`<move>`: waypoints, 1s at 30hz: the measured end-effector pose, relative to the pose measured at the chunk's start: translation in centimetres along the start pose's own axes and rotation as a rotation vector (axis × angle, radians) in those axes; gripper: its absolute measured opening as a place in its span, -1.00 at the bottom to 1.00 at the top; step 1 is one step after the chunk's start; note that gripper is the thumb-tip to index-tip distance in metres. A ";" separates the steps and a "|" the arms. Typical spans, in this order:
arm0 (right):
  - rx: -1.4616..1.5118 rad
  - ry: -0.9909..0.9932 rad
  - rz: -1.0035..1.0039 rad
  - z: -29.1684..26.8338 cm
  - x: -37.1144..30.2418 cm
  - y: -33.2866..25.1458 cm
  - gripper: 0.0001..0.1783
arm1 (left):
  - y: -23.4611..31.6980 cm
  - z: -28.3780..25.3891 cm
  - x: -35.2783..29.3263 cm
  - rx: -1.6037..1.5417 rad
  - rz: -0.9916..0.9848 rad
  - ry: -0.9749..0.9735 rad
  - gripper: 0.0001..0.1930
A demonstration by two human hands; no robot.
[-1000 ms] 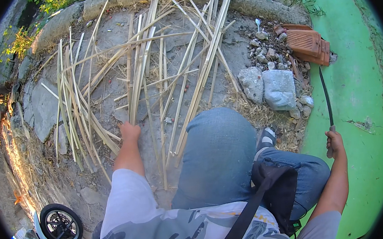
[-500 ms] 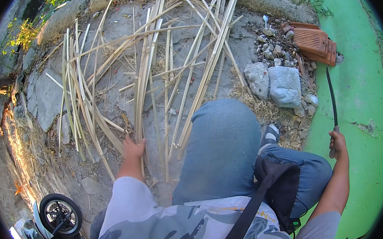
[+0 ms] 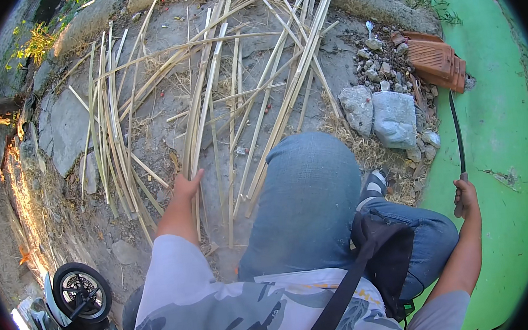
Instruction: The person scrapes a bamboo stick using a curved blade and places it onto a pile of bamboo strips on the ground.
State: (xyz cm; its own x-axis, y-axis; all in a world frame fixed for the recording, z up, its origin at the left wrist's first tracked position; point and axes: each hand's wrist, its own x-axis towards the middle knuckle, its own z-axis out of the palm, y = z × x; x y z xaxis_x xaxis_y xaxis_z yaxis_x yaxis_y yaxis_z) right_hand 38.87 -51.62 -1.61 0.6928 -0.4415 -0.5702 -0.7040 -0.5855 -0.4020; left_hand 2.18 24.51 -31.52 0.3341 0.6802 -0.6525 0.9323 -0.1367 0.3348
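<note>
My left hand [image 3: 186, 185] is at the near ends of a bundle of long, pale bamboo strips [image 3: 200, 102] on the ground. Its thumb points up and to the right, and the fingers curl around the strips, partly hidden. My right hand [image 3: 465, 197] grips the handle of a machete [image 3: 458, 131] at my right side. The dark, narrow blade points away from me, its tip close to a stack of terracotta tiles [image 3: 434, 58]. More loose strips [image 3: 112, 127] lie to the left, and others [image 3: 297, 75] cross each other to the right.
Pale stone blocks [image 3: 393, 117] and rubble [image 3: 381, 62] sit beside the green-painted floor [image 3: 490, 128]. A stone kerb [image 3: 350, 3] runs along the far side. A motorbike wheel [image 3: 83, 293] shows at lower left. My bent knee [image 3: 312, 180] rises in the middle.
My left hand has moved slightly away from me, its thumb now spread outward. Some strips left of it have shifted leftward, apart from the middle bundle. My right hand and the machete look still.
</note>
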 end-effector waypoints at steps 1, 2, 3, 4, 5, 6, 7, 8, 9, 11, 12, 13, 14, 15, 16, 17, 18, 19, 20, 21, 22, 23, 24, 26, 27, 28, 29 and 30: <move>0.007 -0.002 -0.001 -0.2 0.2 0.2 -0.77 | 1.1 1.1 -0.1 0.140 -0.013 0.040 0.02; 0.014 -0.006 -0.004 -0.2 0.4 0.4 -0.77 | 1.9 2.2 -0.4 0.280 -0.026 0.083 -0.04; 0.018 -0.002 -0.004 -0.2 0.4 0.4 -0.77 | 2.3 3.4 -0.9 0.279 -0.021 0.084 -0.04; 0.015 -0.012 -0.004 -0.2 0.5 0.4 -0.77 | 2.1 4.6 -1.8 0.375 0.046 0.169 -0.11; 0.011 -0.024 -0.005 -0.1 0.5 0.4 -0.77 | 2.1 5.5 -2.6 0.470 0.109 0.256 -0.18; 0.015 -0.021 -0.004 0.0 0.4 0.3 -0.77 | 2.7 6.0 -3.1 0.470 0.114 0.256 -0.18; 0.006 -0.024 -0.009 0.2 0.4 0.2 -0.77 | 3.4 6.3 -3.7 0.338 0.031 0.215 -0.27; -0.004 -0.026 -0.012 0.2 0.3 0.2 -0.77 | 3.9 6.4 -4.2 0.206 -0.052 0.172 -0.37; 0.000 -0.024 -0.011 0.1 0.3 0.3 -0.77 | 4.6 6.5 -4.5 0.208 -0.048 0.172 -0.37; -0.007 -0.019 -0.014 0.1 0.5 0.4 -0.76 | 5.9 6.3 -4.8 0.175 -0.059 0.098 -0.49; -0.001 -0.021 -0.016 0.2 0.4 0.4 -0.76 | 6.0 6.0 -4.9 0.176 -0.056 0.103 -0.49; 0.004 -0.027 -0.017 0.4 0.3 0.5 -0.77 | 5.8 5.6 -5.3 0.153 -0.059 0.123 -0.50; 0.010 -0.030 -0.025 0.5 0.0 0.2 -0.78 | 5.6 5.3 -5.5 0.123 -0.059 0.144 -0.51; 0.017 -0.031 -0.034 0.5 0.0 0.0 -0.78 | 5.1 5.2 -5.5 0.118 -0.055 0.153 -0.51; 0.026 -0.040 -0.043 0.6 0.0 -0.3 -0.78 | 4.5 5.2 -5.1 0.137 -0.030 0.179 -0.52; 0.037 -0.052 -0.047 0.6 0.1 -0.3 -0.79 | 4.2 5.1 -5.1 0.162 -0.006 0.206 -0.53; 0.046 -0.047 -0.042 0.4 0.2 0.1 -0.79 | 5.6 4.5 -6.1 0.167 0.005 0.206 -0.53; 0.051 -0.038 -0.039 0.3 0.1 0.5 -0.79 | 7.1 3.7 -7.5 0.140 0.021 0.198 -0.54; 0.056 -0.038 -0.045 0.3 0.3 0.4 -0.79 | 8.1 2.7 -8.6 0.108 0.032 0.202 -0.55; 0.065 -0.041 -0.052 0.5 0.4 0.3 -0.79 | 7.8 2.4 -8.8 0.106 0.037 0.212 -0.55; 0.067 -0.051 -0.060 0.6 0.4 0.3 -0.79 | 7.1 2.1 -9.1 0.119 0.061 0.239 -0.57; 0.072 -0.063 -0.067 0.9 0.5 0.2 -0.79 | 6.2 1.5 -9.5 0.135 0.086 0.268 -0.58; 0.082 -0.062 -0.068 1.0 0.5 0.3 -0.79 | 5.6 0.9 -10.0 0.137 0.094 0.273 -0.58; 0.123 -0.080 -0.077 1.1 0.5 0.4 -0.80 | 4.1 -0.8 -11.7 0.166 0.119 0.253 -0.59; 0.133 -0.078 -0.075 1.0 0.5 0.5 -0.80 | 3.3 -1.6 -12.8 0.165 0.153 0.264 -0.61; 0.141 -0.079 -0.086 1.0 0.6 0.6 -0.80 | 2.3 -2.4 -14.1 0.165 0.187 0.274 -0.62; 0.151 -0.085 -0.097 1.1 0.7 0.6 -0.80 | 1.0 -3.3 -15.4 0.195 0.187 0.282 -0.63; 0.161 -0.085 -0.095 1.0 0.8 0.9 -0.80 | -0.2 -4.1 -16.8 0.226 0.188 0.288 -0.64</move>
State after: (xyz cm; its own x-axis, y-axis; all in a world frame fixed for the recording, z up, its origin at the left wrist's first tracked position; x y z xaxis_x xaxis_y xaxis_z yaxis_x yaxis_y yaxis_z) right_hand 38.68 -51.80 -3.14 0.7464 -0.3265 -0.5799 -0.6567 -0.5022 -0.5626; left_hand -4.21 16.10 -17.86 0.4789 0.7978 -0.3662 0.8764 -0.4106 0.2517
